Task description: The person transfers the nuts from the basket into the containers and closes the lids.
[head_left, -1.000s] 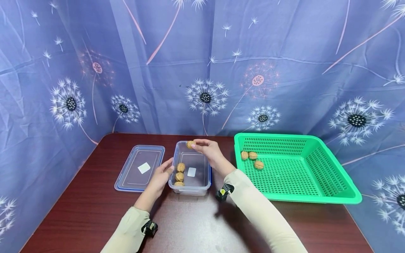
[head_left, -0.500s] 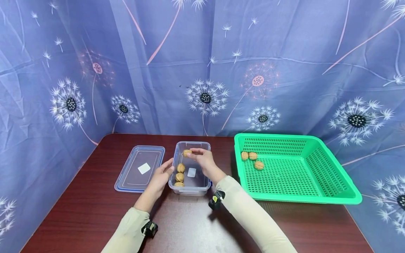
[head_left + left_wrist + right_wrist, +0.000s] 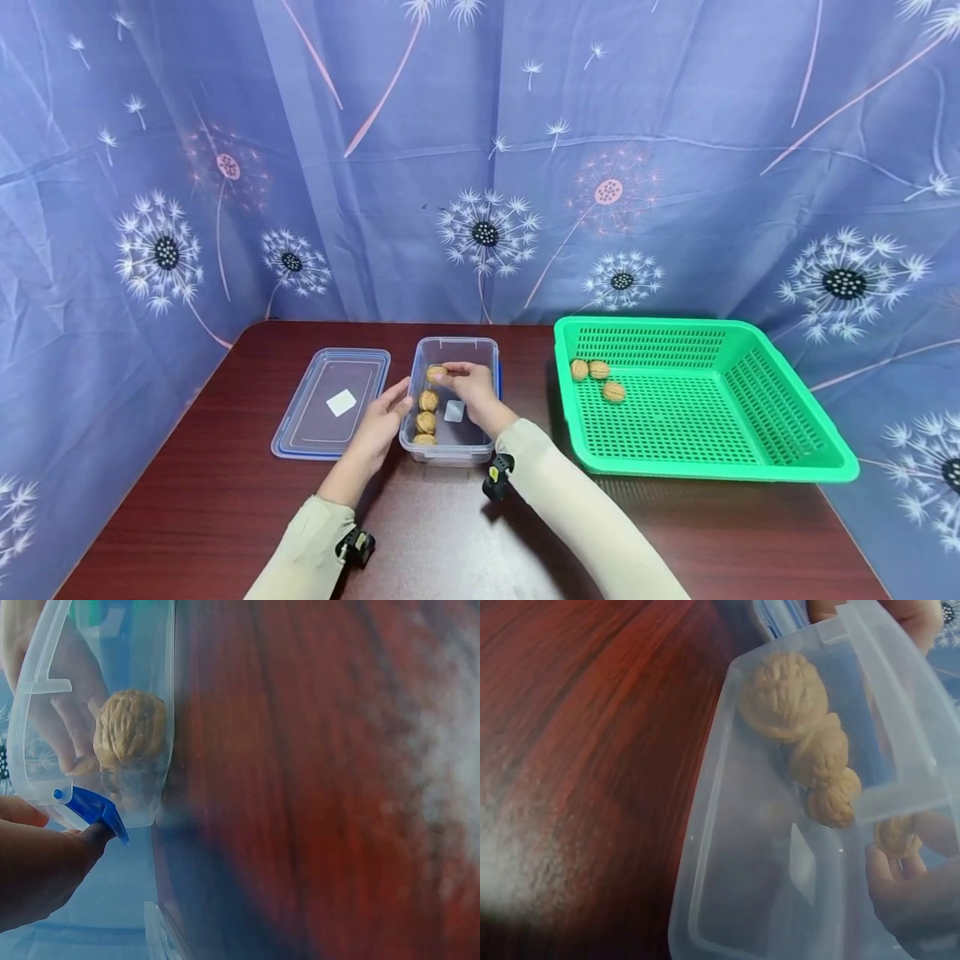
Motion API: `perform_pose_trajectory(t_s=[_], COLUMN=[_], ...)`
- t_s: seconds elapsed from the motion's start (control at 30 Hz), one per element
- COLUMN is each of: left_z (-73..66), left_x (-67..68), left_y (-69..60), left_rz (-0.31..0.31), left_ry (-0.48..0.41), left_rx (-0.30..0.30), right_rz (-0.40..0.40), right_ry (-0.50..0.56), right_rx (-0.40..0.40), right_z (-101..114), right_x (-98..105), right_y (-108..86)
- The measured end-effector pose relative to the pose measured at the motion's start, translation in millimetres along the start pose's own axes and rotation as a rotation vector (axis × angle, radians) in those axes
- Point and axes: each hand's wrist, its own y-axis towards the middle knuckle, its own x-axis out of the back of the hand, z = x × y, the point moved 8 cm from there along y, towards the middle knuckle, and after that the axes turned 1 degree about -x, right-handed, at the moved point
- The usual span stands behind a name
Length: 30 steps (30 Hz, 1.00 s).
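A clear plastic box (image 3: 450, 454) stands on the table with three walnuts (image 3: 426, 422) in a row along its left side. Inside it, near the back left, my right hand (image 3: 474, 395) pinches another walnut (image 3: 435, 373) between thumb and fingers; the right wrist view shows this walnut (image 3: 896, 835) in the fingertips. My left hand (image 3: 377, 429) rests at the box's left wall, and in the left wrist view its thumb lies on a blue latch (image 3: 96, 811). Whether those fingers curl round the rim is partly hidden.
The clear lid (image 3: 315, 417) with a blue edge lies left of the box. On the right stands a green basket (image 3: 675, 469) holding three walnuts (image 3: 613, 392) toward its left side. A patterned blue curtain (image 3: 405, 200) hangs behind the table.
My right hand has moved from above the box's back rim down and toward me into the box, carrying the walnut. My left hand has stayed at the box's left side.
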Motion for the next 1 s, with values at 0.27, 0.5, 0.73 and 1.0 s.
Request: perform_pose_trajectory(t_s=[0.27,0.5,0.73,1.0], left_z=[-1.2,-0.4,-0.2,-0.2], left_x=[-1.5,-0.8,-0.4,0.3], left_y=[0.4,0.5,0.3,0.1], left_rz=[0.014,0.007,0.006,0.0], left_ry=[-0.012,-0.002,-0.002,-0.004], left_rx=[-0.018,-0.019,-0.021,-0.017], right_rz=[-0.017,-0.024,-0.032,-0.035], right_ry=[-0.025,-0.035,-0.074,-0.125], right_rx=[-0.001,-0.024,-0.027,-0.055], right_z=[-5,-8,-10,-11], right_x=[-3,-4,-6,-9], right_y=[4.6,10.4,14.2,14.9])
